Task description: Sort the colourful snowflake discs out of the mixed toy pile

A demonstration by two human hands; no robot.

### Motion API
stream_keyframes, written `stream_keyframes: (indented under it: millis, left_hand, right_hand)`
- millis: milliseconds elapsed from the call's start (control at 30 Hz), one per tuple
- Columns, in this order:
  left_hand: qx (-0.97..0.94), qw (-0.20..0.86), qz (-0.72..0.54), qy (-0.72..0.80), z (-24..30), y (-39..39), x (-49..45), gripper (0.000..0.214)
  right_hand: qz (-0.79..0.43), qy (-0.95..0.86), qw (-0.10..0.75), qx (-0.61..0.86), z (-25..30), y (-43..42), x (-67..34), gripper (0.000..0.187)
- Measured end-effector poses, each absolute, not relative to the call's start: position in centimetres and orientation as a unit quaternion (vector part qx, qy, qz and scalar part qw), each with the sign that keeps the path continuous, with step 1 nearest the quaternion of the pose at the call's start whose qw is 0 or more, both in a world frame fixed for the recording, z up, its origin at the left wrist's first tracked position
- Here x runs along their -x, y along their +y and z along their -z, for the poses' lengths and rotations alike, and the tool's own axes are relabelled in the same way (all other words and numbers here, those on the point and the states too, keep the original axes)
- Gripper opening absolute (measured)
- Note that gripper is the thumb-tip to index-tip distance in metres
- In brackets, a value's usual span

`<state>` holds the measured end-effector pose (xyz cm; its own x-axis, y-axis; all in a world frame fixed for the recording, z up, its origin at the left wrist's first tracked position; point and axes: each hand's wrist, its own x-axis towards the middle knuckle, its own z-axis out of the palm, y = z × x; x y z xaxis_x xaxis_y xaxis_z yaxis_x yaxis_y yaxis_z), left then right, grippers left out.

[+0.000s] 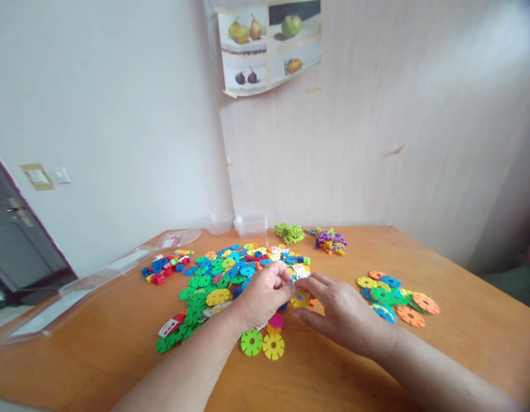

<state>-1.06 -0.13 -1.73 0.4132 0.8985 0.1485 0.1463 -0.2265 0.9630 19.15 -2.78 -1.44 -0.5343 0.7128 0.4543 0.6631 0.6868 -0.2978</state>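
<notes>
Over the front of a big pile of notched plastic discs (217,296), my left hand (265,294) has its thumb and index finger closed together. Whatever they pinch is too small or hidden to make out. My right hand (340,315) reaches in from the right, palm down, fingers stretched forward and thumb apart. Its fingertips lie beside a white lattice piece (301,271) on the pile, close to my left fingertips. Beneath the hands are a yellow disc (300,298) and a pink disc (276,321). Nearer to me lie a lime green disc (251,342) and another yellow disc (273,346).
Small red and blue blocks (166,266) lie left of the pile. Loose discs (387,296) are spread at the right. Lime green pieces (289,233) and purple pieces (331,240) sit behind, near clear plastic boxes (251,225). Clear lids (82,292) line the table's left edge.
</notes>
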Motion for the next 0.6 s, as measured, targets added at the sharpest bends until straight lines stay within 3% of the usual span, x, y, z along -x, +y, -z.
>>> stream_keyframes:
  millis: [233, 467, 600]
  left_hand:
    - [-0.692, 0.451, -0.397, 0.399, 0.9, 0.1, 1.9, 0.024]
    - [-0.623, 0.306, -0.508, 0.510, -0.1, 3.3, 6.6, 0.022]
    - [-0.613, 0.224, -0.474, 0.591, 0.5, 4.9, 8.9, 0.021]
  right_hand:
    - [-0.013, -0.850, 0.275, 0.448, 2.1, -1.3, -20.9, 0.038]
    - [0.026, -0.788, 0.212, 0.578, 2.3, 2.4, -25.6, 0.032]
    - [0.016, -0.754, 0.159, 0.637, 3.3, 4.4, -28.7, 0.034]
